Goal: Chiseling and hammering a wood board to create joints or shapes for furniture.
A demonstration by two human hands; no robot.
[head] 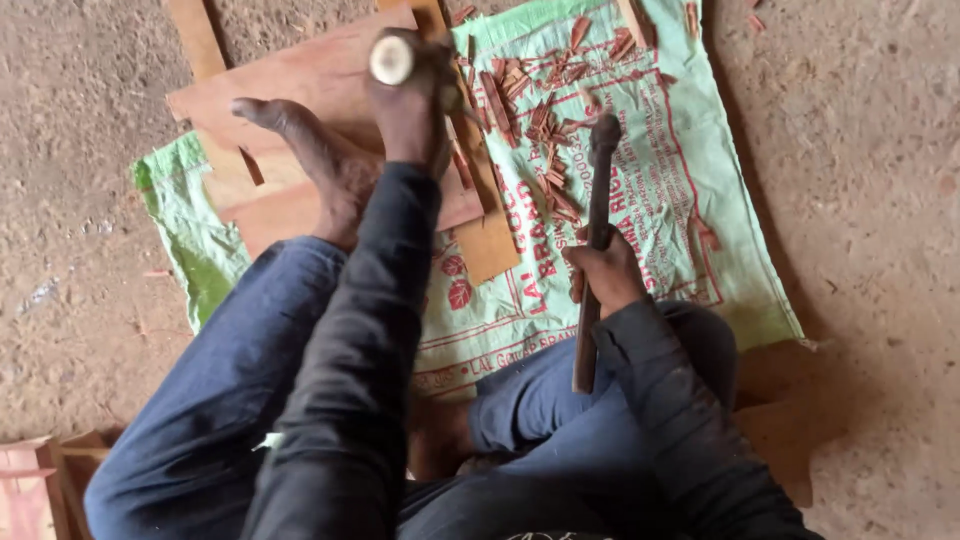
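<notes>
Stick [395, 58] upright on boards [300, 80], gripped at top by left hand [408, 115]; tool [596, 240] clasped in right hand [605, 275] above sack [680, 200]. Best kept steady, foot [320, 165] well aside from chips [540, 120].

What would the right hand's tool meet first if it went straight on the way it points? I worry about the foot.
Probably the wood chips on the green sack, not the foot; depth is unclear. The right hand holds the tool.
</notes>
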